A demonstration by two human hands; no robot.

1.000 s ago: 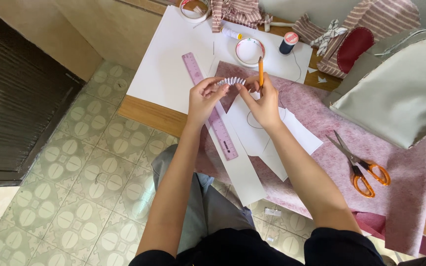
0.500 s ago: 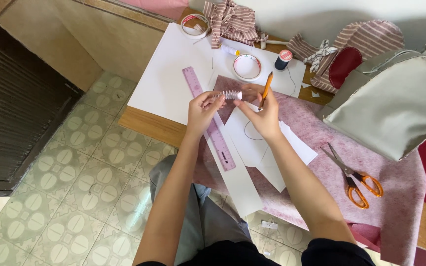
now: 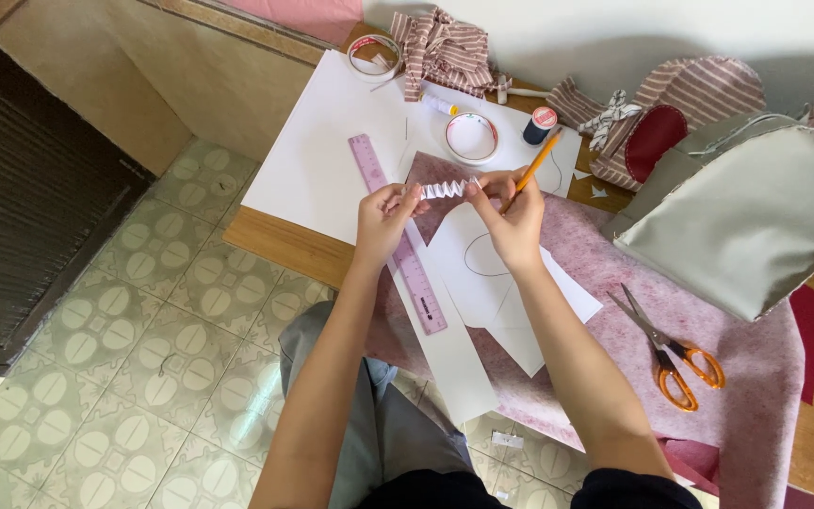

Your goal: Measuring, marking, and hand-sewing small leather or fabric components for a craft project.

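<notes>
Centre frame: left hand [image 3: 383, 219] and right hand [image 3: 512, 219] pinch the ends of a pleated white paper strip [image 3: 443, 189]; right hand also grips an orange pencil [image 3: 535, 168]. Pink ruler [image 3: 396, 232] beneath left hand. Orange scissors [image 3: 673, 353] at lower right on pink felt [image 3: 727, 377]. Thread spool [image 3: 540, 124] on desk [image 3: 284, 250], upper centre.

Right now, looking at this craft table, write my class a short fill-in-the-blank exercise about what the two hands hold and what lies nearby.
1. The left hand and right hand stretch a white pleated paper strip ______ them.
2. The right hand also holds an orange ______.
3. The scissors on the pink felt have ______ handles.
4. The pink ruler lies under the ______ hand.

Missing words: between; pencil; orange; left
</notes>
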